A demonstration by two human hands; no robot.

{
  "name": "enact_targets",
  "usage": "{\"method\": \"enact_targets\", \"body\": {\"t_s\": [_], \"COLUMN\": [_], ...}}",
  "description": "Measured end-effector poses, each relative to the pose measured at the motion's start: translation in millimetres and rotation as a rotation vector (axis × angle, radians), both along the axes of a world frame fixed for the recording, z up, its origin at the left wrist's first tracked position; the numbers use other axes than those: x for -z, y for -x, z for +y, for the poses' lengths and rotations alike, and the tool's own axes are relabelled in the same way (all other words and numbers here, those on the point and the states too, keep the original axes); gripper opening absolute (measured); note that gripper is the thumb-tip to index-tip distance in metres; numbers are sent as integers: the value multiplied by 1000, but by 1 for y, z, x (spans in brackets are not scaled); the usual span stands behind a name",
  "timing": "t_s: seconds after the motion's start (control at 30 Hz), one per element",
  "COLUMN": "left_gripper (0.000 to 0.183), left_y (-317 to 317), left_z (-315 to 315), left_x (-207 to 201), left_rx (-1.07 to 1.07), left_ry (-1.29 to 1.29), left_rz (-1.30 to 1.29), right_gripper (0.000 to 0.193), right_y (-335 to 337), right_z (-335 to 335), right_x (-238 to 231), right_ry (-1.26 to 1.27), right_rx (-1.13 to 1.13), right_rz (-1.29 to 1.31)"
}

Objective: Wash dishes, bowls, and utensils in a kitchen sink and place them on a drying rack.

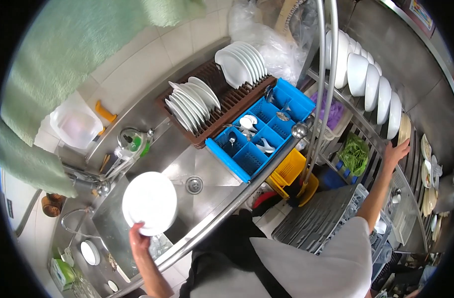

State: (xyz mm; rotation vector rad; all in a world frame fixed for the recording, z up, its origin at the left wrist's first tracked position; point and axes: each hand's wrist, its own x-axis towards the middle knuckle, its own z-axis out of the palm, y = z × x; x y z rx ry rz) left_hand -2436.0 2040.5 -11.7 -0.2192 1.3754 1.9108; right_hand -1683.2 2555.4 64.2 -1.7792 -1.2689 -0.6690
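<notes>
My left hand (pixel 140 239) is closed on the near rim of a round white plate (pixel 150 202), held over the steel sink. The plate's broad face shows, and my fingers under it are partly hidden. Off to the far right, my right hand (pixel 397 151) reaches to the slatted shelf. Its thumb and fingers are around the lower edge of a cream-coloured bowl (pixel 405 129). That bowl stands on edge at the near end of a row of white bowls (pixel 371 87).
A brown rack (pixel 207 126) of upright white plates stands behind a blue cutlery tray (pixel 243 163) with spoons. A faucet (pixel 103 186) and small stacked plates (pixel 90 253) are at left. Metal pipes (pixel 319 99) rise mid-right. Leafy greens (pixel 354 154) lie below the bowls, above grey racks (pixel 316 216).
</notes>
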Motion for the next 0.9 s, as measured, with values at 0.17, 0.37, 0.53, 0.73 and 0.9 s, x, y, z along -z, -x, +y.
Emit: {"method": "enact_targets", "body": {"t_s": [0.17, 0.37, 0.53, 0.73, 0.9], "left_gripper": [38, 54, 56, 64, 61], "left_y": [-28, -29, -27, -7, -27], "left_z": [43, 117, 130, 135, 150], "left_x": [16, 18, -2, 21, 13], "left_rx": [112, 295, 245, 172, 222], "left_ry": [-176, -176, -214, -195, -156], "left_rz": [-110, -75, -35, 56, 10], "right_gripper": [30, 42, 40, 43, 53], "right_y": [343, 548, 558, 539, 536], "right_z": [-168, -230, -258, -281, -282], "right_x": [23, 28, 21, 68, 23], "right_ry": [599, 788, 448, 749, 1109], "right_rx": [-1557, -1406, -1267, -1215, -1321], "right_rz": [1232, 694, 536, 1026, 1699]}}
